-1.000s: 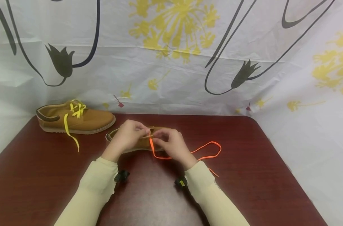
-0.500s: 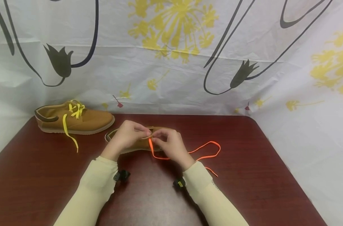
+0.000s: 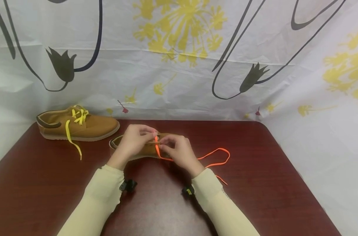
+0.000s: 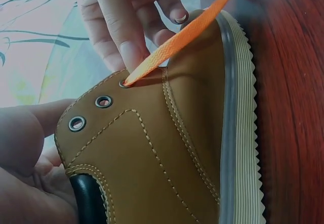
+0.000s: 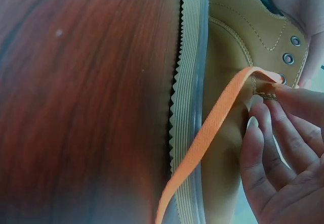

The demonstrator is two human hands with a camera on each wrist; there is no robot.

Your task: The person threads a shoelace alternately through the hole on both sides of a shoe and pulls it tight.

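Note:
A tan leather shoe (image 4: 121, 153) lies with its toe to the right in the head view, partly covered by both hands. A flat orange shoelace (image 5: 212, 123) passes through the eyelet nearest the toe; two eyelets beside it have no lace in the left wrist view. Above the shoe opening, my left hand (image 3: 134, 137) pinches the lace where a short stretch comes up through the flap. My right hand (image 3: 180, 149) pinches the flap's edge by that eyelet, thumb right at the hole.
A second tan shoe (image 3: 99, 126) with a yellow lace (image 3: 68, 131) stands at the back left of the dark red table (image 3: 255, 183). The orange lace's slack loops over the table to the right. A patterned white cloth (image 3: 179, 85) hangs behind.
My left fingers have lifted slightly, and more orange lace shows above the flap. The lace loop in front of the shoe has drawn in shorter. The right hand stays at the flap.

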